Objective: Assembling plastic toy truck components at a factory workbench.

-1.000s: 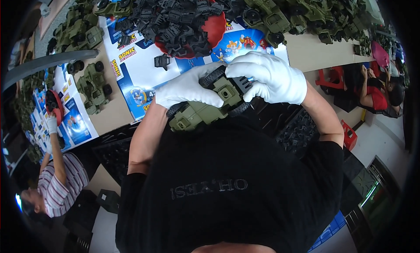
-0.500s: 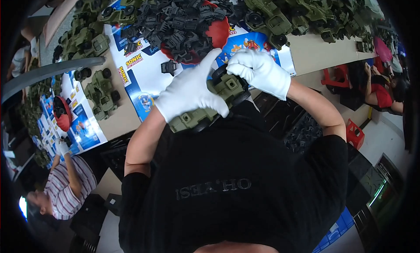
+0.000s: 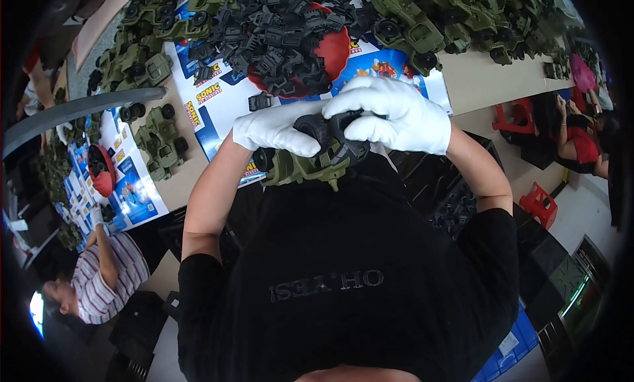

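An olive-green toy jeep (image 3: 297, 170) with black wheels is tilted on its side just in front of my chest. My left hand (image 3: 277, 129), in a white glove, is closed around the jeep beside a black wheel (image 3: 312, 126). At the jeep's right end, my white-gloved right hand (image 3: 399, 117) pinches a black plastic part (image 3: 353, 147) against the body. Fingers cover much of this part, so I cannot tell whether it is fixed on.
Black plastic parts (image 3: 284, 38) heap over a red bowl (image 3: 333, 51) at the table's far side. Green toy jeeps (image 3: 409, 25) pile up at far right and far left. One jeep (image 3: 158, 144) stands at left, near a grey curved bar (image 3: 79, 111). A co-worker (image 3: 109, 276) sits at lower left.
The toy jeep has been turned over, bringing its wheels and the black part into view. My left hand has closed in, and my right hand now grips the black part.
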A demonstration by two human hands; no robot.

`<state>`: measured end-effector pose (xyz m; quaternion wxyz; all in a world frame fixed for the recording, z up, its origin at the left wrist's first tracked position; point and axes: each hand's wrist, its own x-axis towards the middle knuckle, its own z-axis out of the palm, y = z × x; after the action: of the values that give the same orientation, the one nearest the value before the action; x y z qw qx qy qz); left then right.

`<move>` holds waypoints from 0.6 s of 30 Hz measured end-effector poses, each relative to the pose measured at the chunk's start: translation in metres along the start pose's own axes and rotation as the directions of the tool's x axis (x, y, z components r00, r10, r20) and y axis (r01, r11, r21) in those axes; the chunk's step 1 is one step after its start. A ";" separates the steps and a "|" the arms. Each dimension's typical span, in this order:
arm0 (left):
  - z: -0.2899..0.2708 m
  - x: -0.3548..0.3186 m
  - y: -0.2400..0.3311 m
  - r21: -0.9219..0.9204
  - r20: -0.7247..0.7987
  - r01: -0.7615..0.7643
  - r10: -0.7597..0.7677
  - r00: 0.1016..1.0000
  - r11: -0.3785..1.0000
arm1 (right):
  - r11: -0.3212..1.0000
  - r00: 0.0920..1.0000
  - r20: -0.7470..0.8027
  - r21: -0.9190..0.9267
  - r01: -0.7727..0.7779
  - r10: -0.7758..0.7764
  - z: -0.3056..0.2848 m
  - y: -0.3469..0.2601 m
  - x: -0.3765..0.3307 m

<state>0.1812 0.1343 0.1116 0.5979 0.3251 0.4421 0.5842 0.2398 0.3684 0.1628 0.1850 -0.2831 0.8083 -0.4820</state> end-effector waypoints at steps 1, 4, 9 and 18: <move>0.002 -0.002 -0.001 0.030 0.004 0.021 -0.021 1.000 0.999 | 0.998 0.997 -0.048 -0.012 0.063 -0.063 0.006 0.001 -0.001; 0.010 -0.003 -0.004 0.062 0.016 0.057 -0.058 0.998 0.996 | 0.982 0.963 -0.190 -0.046 0.183 -0.189 0.022 0.001 -0.006; 0.023 -0.006 -0.008 0.094 -0.017 0.068 -0.066 0.998 0.993 | 0.979 0.984 -0.060 -0.129 0.157 -0.166 0.016 -0.009 -0.009; 0.031 -0.002 -0.007 0.141 0.038 0.088 -0.094 0.995 0.986 | 0.995 0.997 -0.038 0.079 -0.063 0.066 0.024 -0.029 -0.024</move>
<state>0.2126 0.1353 0.1182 0.6096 0.3582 0.4829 0.5166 0.2802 0.3570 0.1780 0.1948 -0.2396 0.8013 -0.5124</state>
